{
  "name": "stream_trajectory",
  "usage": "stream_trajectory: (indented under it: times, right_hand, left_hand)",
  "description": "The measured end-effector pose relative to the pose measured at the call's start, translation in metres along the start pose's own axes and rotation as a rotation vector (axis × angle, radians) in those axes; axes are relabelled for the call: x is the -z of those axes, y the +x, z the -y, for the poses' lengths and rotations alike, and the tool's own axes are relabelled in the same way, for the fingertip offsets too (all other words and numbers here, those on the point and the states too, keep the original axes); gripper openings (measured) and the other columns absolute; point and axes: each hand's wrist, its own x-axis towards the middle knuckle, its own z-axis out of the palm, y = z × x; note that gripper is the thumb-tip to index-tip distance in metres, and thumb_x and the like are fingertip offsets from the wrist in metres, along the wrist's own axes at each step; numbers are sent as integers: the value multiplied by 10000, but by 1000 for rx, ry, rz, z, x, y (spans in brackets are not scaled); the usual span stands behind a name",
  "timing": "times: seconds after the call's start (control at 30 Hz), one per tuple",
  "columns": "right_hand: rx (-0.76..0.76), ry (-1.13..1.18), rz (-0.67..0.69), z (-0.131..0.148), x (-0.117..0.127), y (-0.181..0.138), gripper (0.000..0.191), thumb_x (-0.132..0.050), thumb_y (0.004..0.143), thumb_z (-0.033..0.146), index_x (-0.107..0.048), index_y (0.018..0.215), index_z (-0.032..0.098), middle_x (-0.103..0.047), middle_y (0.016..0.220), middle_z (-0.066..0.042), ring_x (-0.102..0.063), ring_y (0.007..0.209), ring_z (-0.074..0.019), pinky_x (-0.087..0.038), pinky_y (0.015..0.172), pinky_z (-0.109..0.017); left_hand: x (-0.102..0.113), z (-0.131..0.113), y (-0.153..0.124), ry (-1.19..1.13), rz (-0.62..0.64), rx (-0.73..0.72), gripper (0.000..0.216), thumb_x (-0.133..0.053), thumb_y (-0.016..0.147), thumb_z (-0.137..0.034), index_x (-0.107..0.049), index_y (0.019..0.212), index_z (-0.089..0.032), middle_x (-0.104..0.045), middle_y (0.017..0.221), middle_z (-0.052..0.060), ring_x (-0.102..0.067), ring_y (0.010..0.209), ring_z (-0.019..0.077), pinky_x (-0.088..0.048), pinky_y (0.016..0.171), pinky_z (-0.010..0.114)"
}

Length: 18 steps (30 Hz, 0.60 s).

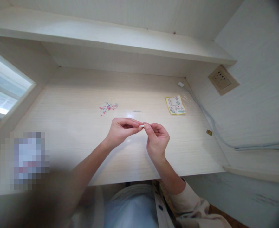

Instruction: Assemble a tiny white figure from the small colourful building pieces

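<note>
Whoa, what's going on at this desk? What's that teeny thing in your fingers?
A person is holding a tiny whitish piece between the fingertips of the left hand and right hand, above a pale desk. Little colorful pieces lie scattered beyond the hands, with a few small bits beside them. A printed sheet lies to the right.

The piece (142, 125) is small, white and slightly elongated. It is pinched between the fingertips of the left hand (120, 129) and the right hand (158, 139), above the table (130, 161). Fingers partly cover it; finer detail is indistinct.
</note>
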Motion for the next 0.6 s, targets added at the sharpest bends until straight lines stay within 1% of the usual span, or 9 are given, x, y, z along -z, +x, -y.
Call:
stream_trajectory:
  times: [0.2, 0.43, 0.6]
  right_hand:
    - [-41, 19, -19, -2, 1, 1, 208, -797, 669, 279, -635, 772, 197, -699, 719, 11, -679, 695, -144, -576, 738, -319]
    - [-151, 183, 8, 2, -1, 2, 204, -800, 642, 250, -623, 736, 210, -681, 708, 34, -666, 699, -128, -572, 767, -326]
    - [-219, 250, 36, 4, 1, 2, 178, -792, 655, 232, -637, 740, 216, -689, 712, 35, -671, 700, -124, -579, 758, -315]
  left_hand:
    - [-2, -6, -1, 71, -8, -47, 135, -842, 633, -250, -749, 678, -163, -760, 839, 94, -731, 806, 239, -619, 752, 346]
    - [-6, -10, -4, 105, -5, -80, 97, -809, 676, -216, -736, 705, -159, -763, 859, 85, -731, 826, 230, -617, 763, 326]
    - [-8, -14, -6, 155, 0, -87, 88, -790, 702, -210, -742, 752, -156, -761, 871, 87, -730, 834, 227, -612, 765, 319]
